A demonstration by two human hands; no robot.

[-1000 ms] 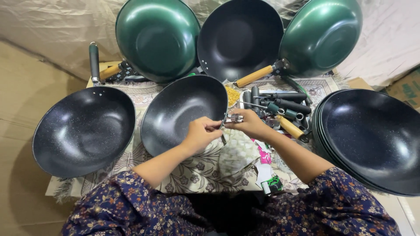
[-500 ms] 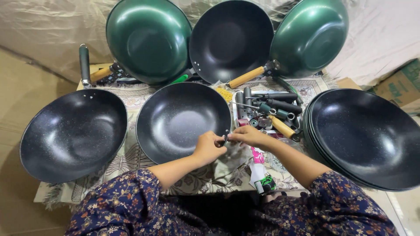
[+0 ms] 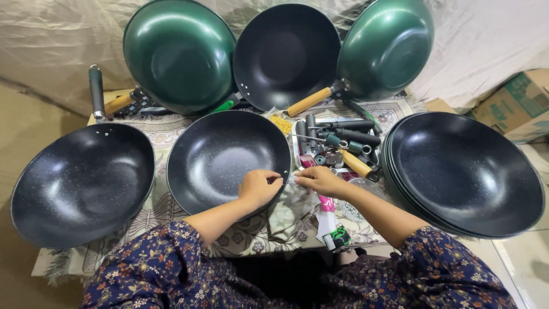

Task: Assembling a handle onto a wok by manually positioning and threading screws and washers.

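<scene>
Spread over the worktop [image 3: 171, 134], a patterned cloth under everything. Far right, a stack of black woks [image 3: 466, 174], nested, mouths up. Far left, a single black wok [image 3: 83, 183], mouth up, a grey handle [image 3: 96, 91] standing beyond its far rim. Along the back, three woks tipped up against the pale sheet: green [image 3: 180, 54], black [image 3: 286, 54], green [image 3: 386, 48], the last with a wooden handle [image 3: 309, 102] running down-left. In the middle, the centre wok [image 3: 229, 160], black and speckled, mouth up, no handle fitted, its holed rim spot turned right toward the hands. Right of it, a heap of loose handles [image 3: 343, 143], dark and wooden, long axes mostly left to right. Nearer the body, a pink-and-white packet [image 3: 329, 220] lying on the cloth, long axis toward the person.

Left hand [image 3: 258, 187] resting over the centre wok's right rim, fingers curled, tips pinched together at the rim edge. Right hand [image 3: 317, 180] just beside it, outside the rim, fingertips closed on something small at the same spot; too small to tell what. Hands nearly touching, both grips drawn together at the rim.
</scene>
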